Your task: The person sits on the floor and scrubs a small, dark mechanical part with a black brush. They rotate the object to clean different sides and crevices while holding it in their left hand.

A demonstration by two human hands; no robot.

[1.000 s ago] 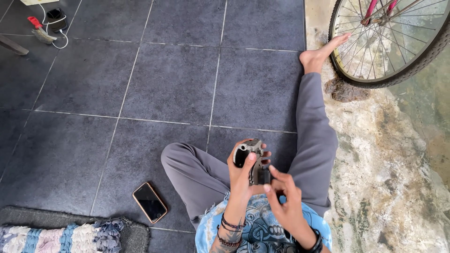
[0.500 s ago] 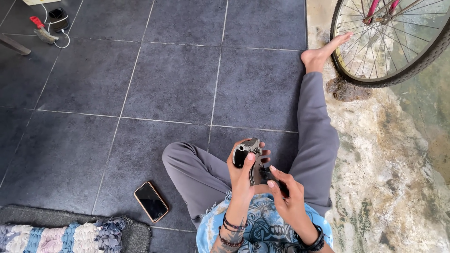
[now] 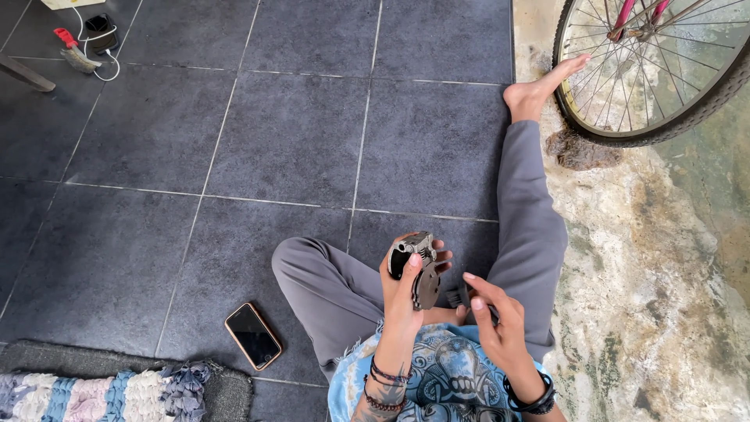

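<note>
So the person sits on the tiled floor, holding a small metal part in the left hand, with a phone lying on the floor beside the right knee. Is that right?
Not quite. The head view shows the phone on the floor beside the bent left knee, not the right. The rest holds: the person sits on the tiled floor, and the left hand holds the small metal part.

Dark tiled floor (image 3: 289,141) with a few things lying on it.
A phone (image 3: 253,336) lies face up near a striped rug (image 3: 101,391); a red-handled tool (image 3: 74,48) and a corded charger (image 3: 100,35) lie far off, and a bicycle wheel (image 3: 656,70) stands on the rough concrete edge (image 3: 648,258).
</note>
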